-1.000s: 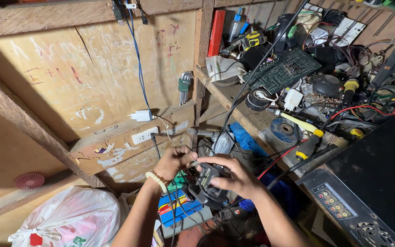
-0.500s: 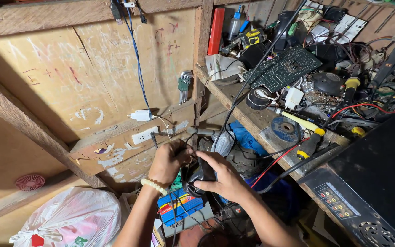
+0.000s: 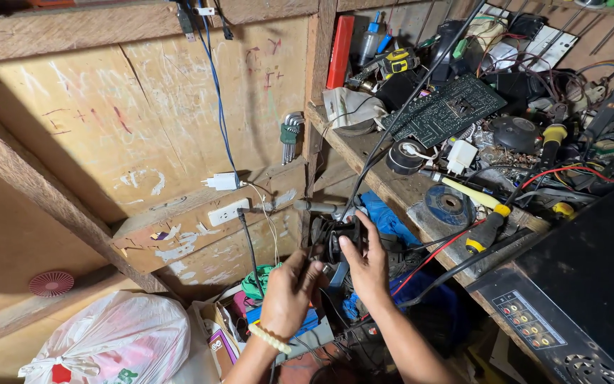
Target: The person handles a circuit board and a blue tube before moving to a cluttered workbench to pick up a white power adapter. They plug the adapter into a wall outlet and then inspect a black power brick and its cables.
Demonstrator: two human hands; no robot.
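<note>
- Both hands are up in front of the plywood wall, meeting on a small black device [image 3: 337,240] with cables running off it. It sits in the air just below the edge of the cluttered shelf [image 3: 385,186], above a heap of junk on the floor.
- Left hand [image 3: 287,299]: fingers curled, thumb and fingertips pinching something small at the device's near side. I cannot tell whether that is a wire end or a part of the housing.
- Right hand [image 3: 367,267]: wrapped around the device's right side from behind, fingers half closed, thumb across the front. It looks like the steadying hand.
- My read: the step in hand is fiddling a lead or fitting on the device while holding it firm.
- Next move, as I judge it, calls for a fine left-hand pinch and a firm right-hand grip; the black cable [image 3: 392,124] rising to the shelf could tug.
- Nearby: wall socket [image 3: 229,212], white plastic bag [image 3: 111,341], black amplifier box [image 3: 577,284].
</note>
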